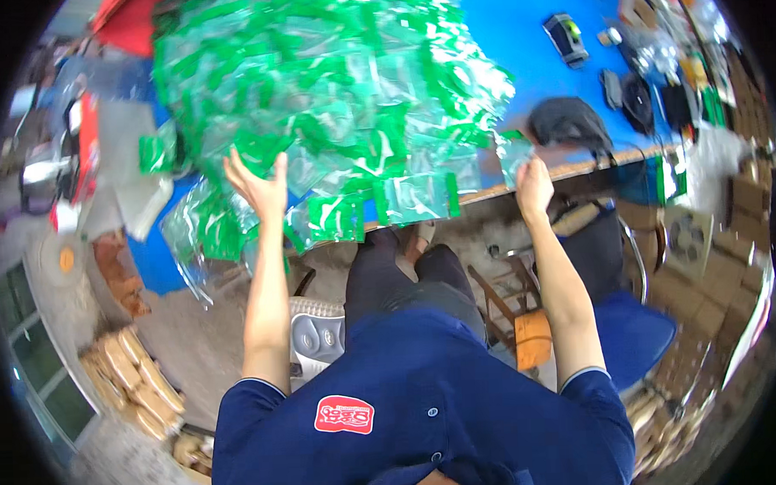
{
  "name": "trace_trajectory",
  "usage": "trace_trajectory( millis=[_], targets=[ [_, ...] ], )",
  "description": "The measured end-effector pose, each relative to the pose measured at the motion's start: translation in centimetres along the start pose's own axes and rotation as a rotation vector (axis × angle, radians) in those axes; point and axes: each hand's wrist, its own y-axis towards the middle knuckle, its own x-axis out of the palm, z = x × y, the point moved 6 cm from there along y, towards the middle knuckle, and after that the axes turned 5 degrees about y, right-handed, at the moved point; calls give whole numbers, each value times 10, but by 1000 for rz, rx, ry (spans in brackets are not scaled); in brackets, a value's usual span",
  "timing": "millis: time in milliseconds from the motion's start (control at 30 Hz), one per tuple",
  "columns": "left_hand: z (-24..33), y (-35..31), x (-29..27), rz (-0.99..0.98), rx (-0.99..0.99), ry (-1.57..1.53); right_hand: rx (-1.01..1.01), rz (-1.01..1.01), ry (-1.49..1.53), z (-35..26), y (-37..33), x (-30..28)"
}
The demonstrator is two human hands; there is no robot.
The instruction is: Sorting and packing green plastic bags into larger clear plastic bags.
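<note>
Head — black bundle (568, 123) near packets (340, 86).

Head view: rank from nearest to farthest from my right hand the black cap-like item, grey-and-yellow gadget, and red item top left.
1. Black cap-like item, just beyond the right hand.
2. Grey-and-yellow gadget, farther back.
3. Red item, far upper left.

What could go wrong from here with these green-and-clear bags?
Bags along the blue table's near edge might slip off.
The heap overlaps heavily, so dragging one bag may pull others.
The right hand, pinching a bag, is near a dark rounded item and could bump it.
</note>
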Motion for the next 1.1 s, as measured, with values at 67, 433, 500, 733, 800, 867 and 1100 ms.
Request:
trace_trajectory(
  millis=[67, 433, 500, 733, 800, 867, 1100],
  targets=[
    [-11, -57, -19, -63, -117, 39, -40, -27, 22, -5, -3, 0],
    [44, -196, 22, -594, 324, 81, 294, -91, 439, 51, 0, 34],
    [43, -190, 22, -499, 366, 7, 409, -48, 627, 83, 3, 30],
    [23, -106, -10, -631, -555, -391, 133, -73, 748, -154, -42, -15],
    [3, -85, -4, -323, -609, -417, -177, -190, 320, -207, -48, 32],
    [-25, -85, -14, 42, -627, -678, -278, -43, 322, -222, -58, 52],
    [-231, -85, -118, 143, -717, 30, -237, -217, 485, -283, -85, 43]
  ],
)
